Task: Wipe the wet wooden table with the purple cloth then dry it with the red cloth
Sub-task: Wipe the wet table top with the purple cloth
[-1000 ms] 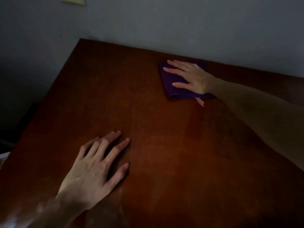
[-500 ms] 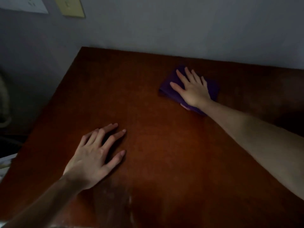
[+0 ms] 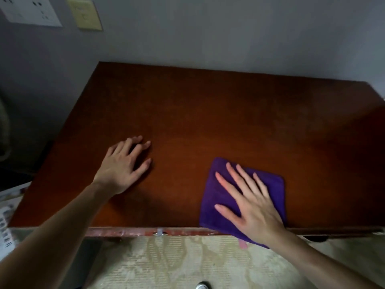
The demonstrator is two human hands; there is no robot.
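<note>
Pressing purple cloth (image 3: 210,207) flat at table (image 3: 187,113) front edge.
Right hand (image 3: 253,203) open, fingers spread on it (folded square, corner overhanging edge); left hand (image 3: 121,166) open, flat on bare wood.

Purple cloth (image 3: 212,205) partly under right hand (image 3: 253,207).
</note>
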